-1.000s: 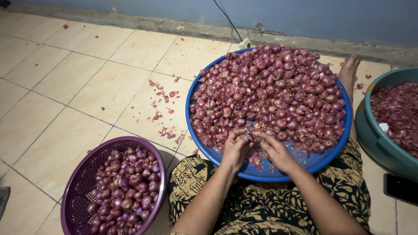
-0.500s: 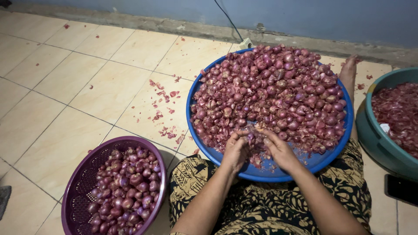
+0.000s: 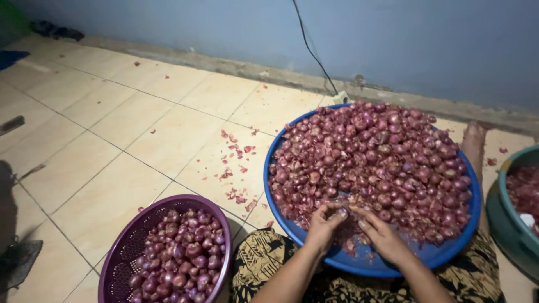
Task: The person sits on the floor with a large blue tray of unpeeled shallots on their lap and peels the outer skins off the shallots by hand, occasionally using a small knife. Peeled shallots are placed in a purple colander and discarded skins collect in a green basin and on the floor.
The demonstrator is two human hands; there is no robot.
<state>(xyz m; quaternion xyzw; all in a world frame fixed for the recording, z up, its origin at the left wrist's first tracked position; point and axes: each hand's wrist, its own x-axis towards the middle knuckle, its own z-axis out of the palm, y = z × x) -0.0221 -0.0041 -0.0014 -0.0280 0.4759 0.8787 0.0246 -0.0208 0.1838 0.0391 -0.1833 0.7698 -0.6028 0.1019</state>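
A wide blue basin [image 3: 449, 252] rests on my lap, heaped with unpeeled red shallots [image 3: 382, 163]. Both hands work at its near edge. My left hand [image 3: 323, 229] pinches a small shallot [image 3: 343, 212] at its fingertips. My right hand [image 3: 383, 237] meets it from the right, fingers closed on the same shallot. Loose skins lie on the basin floor under the hands. At the lower left a purple perforated basket [image 3: 120, 258] holds peeled, shinier shallots [image 3: 182, 255].
A teal tub [image 3: 508, 224] with more red shallots stands at the right edge. Red skin scraps [image 3: 236, 168] litter the beige tiled floor. A bare foot [image 3: 474, 143] lies beyond the basin. A black cable [image 3: 311, 47] runs down the blue wall.
My hands have stayed at the basin's near edge, fingertips closing together on one shallot. The view has tilted up a little, showing more of the wall.
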